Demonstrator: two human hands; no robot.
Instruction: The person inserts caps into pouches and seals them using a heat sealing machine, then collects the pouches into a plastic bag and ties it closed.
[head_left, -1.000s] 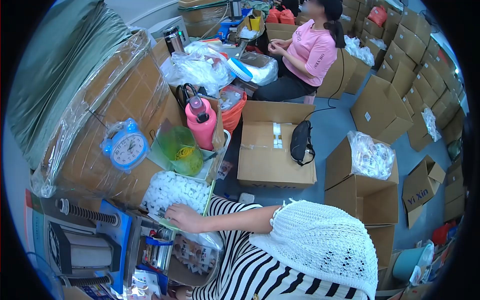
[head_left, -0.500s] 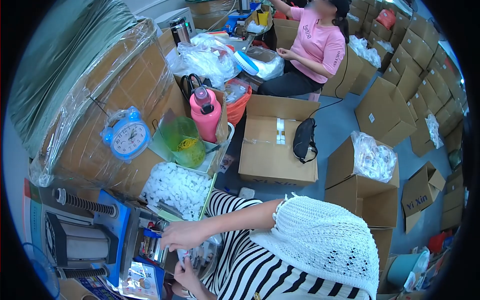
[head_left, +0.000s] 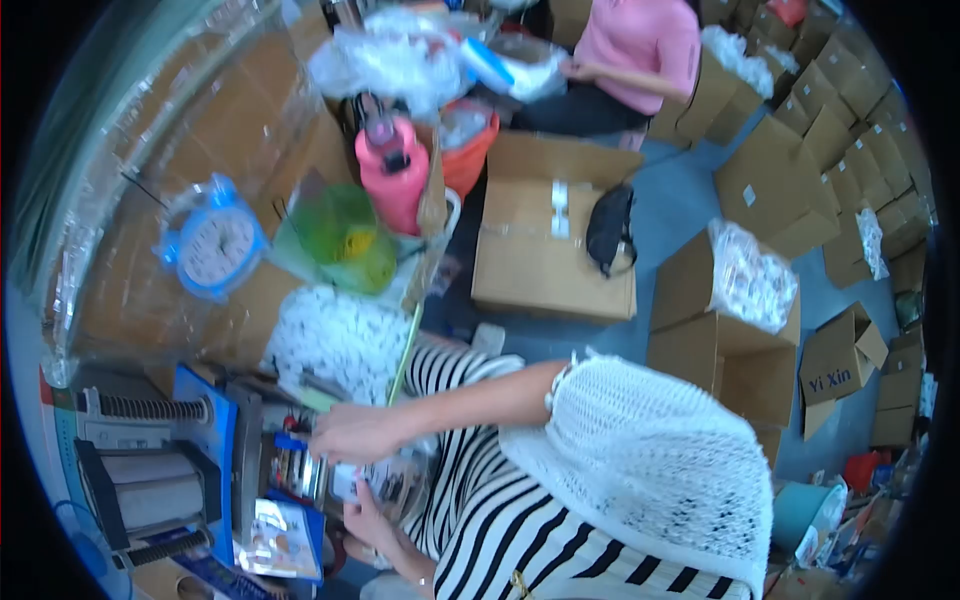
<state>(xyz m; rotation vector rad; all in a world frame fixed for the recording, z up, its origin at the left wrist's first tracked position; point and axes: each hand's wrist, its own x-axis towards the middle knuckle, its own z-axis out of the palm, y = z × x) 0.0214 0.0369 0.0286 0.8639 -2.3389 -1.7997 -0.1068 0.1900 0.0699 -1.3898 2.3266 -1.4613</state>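
Observation:
My right hand (head_left: 360, 432) reaches over the metal fixture (head_left: 298, 470) of a blue-framed machine (head_left: 215, 450). Its fingers are bent down and bunched; whatever they hold, if anything, is hidden. Just below, my left hand (head_left: 372, 520) pinches a small white piece with a printed mark (head_left: 345, 484), its kind blurred by motion. A clear plastic bag or container (head_left: 405, 485) lies beside both hands, against the striped clothing. Close above the right hand is a tray of small white pieces (head_left: 340, 340).
A silver printed pouch (head_left: 280, 540) lies by the machine. Behind the tray stand a green translucent cup (head_left: 345, 240), a pink bottle (head_left: 393, 175) and a blue alarm clock (head_left: 218, 245). Cardboard boxes (head_left: 555, 255) cover the floor; a person in pink (head_left: 640, 50) sits beyond.
The view has tilted, so most things sit higher in the picture and look blurred. The left hand and its white piece have come slightly closer to the fixture.

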